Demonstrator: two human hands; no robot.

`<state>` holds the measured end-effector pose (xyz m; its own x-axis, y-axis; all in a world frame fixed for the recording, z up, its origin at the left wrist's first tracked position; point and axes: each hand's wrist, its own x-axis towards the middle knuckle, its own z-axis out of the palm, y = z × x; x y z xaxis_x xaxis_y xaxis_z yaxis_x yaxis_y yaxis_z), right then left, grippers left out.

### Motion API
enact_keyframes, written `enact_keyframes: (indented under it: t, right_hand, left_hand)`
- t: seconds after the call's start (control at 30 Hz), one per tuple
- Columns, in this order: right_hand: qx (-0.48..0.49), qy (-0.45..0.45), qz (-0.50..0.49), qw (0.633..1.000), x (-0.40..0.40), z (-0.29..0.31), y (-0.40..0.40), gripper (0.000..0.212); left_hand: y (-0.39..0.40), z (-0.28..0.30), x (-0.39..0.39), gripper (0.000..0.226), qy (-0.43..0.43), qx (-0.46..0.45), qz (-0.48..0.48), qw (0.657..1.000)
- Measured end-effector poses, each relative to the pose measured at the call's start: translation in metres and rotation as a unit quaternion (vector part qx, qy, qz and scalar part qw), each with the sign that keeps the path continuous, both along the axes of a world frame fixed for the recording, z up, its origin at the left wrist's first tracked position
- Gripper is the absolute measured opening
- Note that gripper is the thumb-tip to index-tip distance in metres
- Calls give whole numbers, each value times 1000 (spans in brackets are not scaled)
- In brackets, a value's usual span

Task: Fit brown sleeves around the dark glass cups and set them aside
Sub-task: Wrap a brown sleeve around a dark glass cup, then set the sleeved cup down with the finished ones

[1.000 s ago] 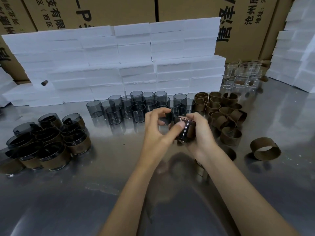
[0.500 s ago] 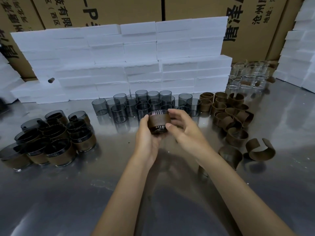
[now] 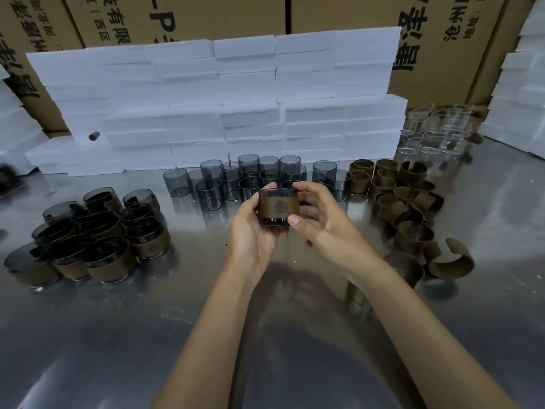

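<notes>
A reflective metal table top (image 3: 118, 335) is spread across the whole foreground, and soft overhead light is mirrored in it as pale patches. White foam blocks (image 3: 224, 104) are stacked in a stepped wall along its far edge, with further white stacks (image 3: 525, 84) set at the right and a smaller stack (image 3: 11, 128) at the left. Behind these, large brown cardboard cartons (image 3: 339, 10) printed with black Chinese characters are ranged as the backdrop, and clear glass vessels (image 3: 436, 134) are grouped at the far right of the table.
</notes>
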<state>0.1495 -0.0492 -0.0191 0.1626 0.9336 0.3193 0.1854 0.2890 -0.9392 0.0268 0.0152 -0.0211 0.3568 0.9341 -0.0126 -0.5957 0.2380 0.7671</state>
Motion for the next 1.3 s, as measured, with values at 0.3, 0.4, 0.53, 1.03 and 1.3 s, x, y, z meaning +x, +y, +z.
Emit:
enact_keyframes:
  t: [0.3,0.4,0.53,1.03,1.3]
  right_hand:
    - [30,-18,-23,999,1,-1,0,53]
    - [35,-43,-31,998,2,-3,2,54]
    - [7,-77,-61,995,2,-9,6,56]
    - [-65,-353,-167,918,2,-18,5,54]
    - [-99,-394,-153,901,4,-20,4,43]
  left_hand:
    - [-3,-2,2,44,177,97,7,979]
    - [-3,-4,0,58,238,122,43,962]
    - [5,-5,-9,68,313,134,147,929]
    - [15,-20,-44,69,701,125,372,595]
    - [14,-26,-20,37,539,248,226,773]
